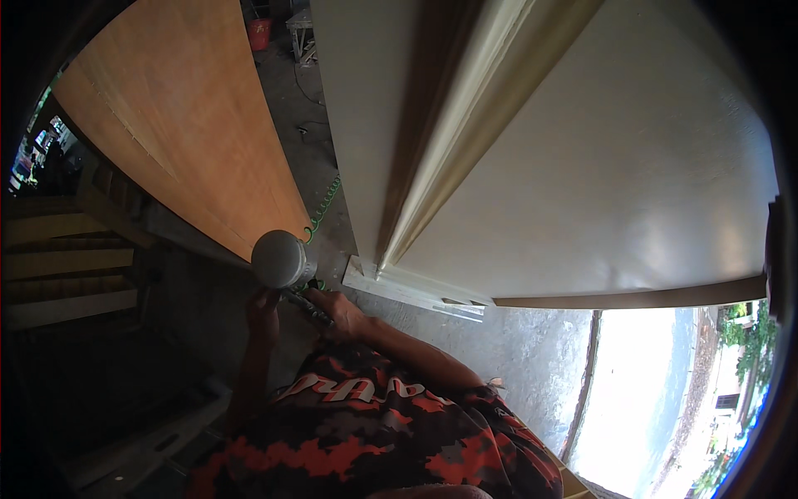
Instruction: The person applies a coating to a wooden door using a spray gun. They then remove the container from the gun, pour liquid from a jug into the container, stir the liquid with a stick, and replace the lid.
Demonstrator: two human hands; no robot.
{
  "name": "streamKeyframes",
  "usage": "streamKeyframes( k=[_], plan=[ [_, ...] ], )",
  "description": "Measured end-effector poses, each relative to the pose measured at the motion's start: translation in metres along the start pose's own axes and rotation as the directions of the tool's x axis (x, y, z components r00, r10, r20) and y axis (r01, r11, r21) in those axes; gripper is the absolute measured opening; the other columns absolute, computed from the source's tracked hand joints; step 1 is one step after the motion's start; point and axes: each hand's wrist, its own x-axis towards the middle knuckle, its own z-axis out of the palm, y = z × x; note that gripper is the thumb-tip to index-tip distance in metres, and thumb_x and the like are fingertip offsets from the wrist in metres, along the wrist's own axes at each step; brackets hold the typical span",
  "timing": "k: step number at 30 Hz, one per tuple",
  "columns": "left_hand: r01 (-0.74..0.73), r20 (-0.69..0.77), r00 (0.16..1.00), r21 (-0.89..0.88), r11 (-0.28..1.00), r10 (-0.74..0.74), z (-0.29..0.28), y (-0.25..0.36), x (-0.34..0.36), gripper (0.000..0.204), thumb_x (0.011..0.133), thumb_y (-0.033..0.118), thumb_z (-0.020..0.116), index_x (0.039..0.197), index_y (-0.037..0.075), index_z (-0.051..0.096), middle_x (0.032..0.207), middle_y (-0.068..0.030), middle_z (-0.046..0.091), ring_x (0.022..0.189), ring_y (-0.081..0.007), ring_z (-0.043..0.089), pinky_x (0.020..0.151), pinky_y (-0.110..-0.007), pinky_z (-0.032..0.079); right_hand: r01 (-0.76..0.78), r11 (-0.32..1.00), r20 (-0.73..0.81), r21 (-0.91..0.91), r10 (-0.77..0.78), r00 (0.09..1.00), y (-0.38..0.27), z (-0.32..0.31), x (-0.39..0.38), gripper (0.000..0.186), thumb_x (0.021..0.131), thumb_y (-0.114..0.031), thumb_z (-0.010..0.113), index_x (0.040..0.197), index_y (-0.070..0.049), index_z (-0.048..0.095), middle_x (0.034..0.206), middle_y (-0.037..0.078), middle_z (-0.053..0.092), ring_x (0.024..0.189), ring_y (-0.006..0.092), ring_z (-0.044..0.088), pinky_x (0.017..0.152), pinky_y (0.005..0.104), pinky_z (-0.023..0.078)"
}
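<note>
Close in front of me is a spray gun with a round, grey-lidded cup on top. My right hand is wrapped round the gun's body. On the gun's other side, my left hand is closed at its end, just below the cup; its fingertips are dark and partly hidden. A green coiled hose runs from beside the cup toward the far floor. To the right stands a large glossy off-white panel with a raised moulding along its left side.
A tall orange-brown wooden panel stands at the left, close to the cup. White boards lie under the off-white panel's foot. Wooden slats are stacked in shadow at the far left. A red bucket sits at the back. Bright daylight enters at the lower right.
</note>
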Motion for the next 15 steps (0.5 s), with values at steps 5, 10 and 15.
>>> streamKeyframes(
  k=[5, 10, 15],
  plan=[
    [0.037, 0.02, 0.999, -0.138, 0.99, -0.035, -0.0018, -0.0036, 0.0001, 0.026, 0.104, 0.018, 0.071, 0.118, -0.003, 0.075, 0.106, -0.005, 0.074, 0.099, -0.0112, 0.064, 0.089, -0.031, 0.049, 0.018, 1.0, -0.041, 0.009, -0.018, 0.999, -0.0005, 0.0053, 0.0001, 0.032, 0.095, -0.011, 0.073, 0.123, 0.001, 0.062, 0.094, 0.024, 0.071, 0.086, 0.046, 0.073, 0.075, 0.0501, 0.056],
    [0.056, 0.078, 0.996, -0.177, 0.983, -0.043, -0.0013, -0.0074, 0.0033, 0.027, 0.104, 0.015, 0.071, 0.123, -0.005, 0.075, 0.113, -0.0062, 0.076, 0.107, -0.0117, 0.066, 0.096, -0.032, 0.05, -0.011, 0.998, -0.007, -0.057, 0.011, 1.0, 0.0036, 0.0068, 0.0015, 0.032, 0.094, -0.011, 0.076, 0.122, 0.0, 0.063, 0.094, 0.023, 0.072, 0.085, 0.0434, 0.074, 0.073, 0.0488, 0.057],
    [0.087, 0.076, 0.995, -0.299, 0.95, -0.067, 0.0014, -0.0031, 0.0031, 0.03, 0.104, 0.009, 0.068, 0.131, -0.004, 0.074, 0.12, -0.0078, 0.076, 0.112, -0.0134, 0.066, 0.102, -0.032, 0.05, -0.022, 0.999, -0.038, -0.025, 0.021, 0.999, 0.0053, 0.0098, 0.0012, 0.032, 0.094, -0.012, 0.077, 0.121, -0.001, 0.064, 0.093, 0.022, 0.072, 0.084, 0.0424, 0.074, 0.072, 0.0484, 0.057]
  ],
)
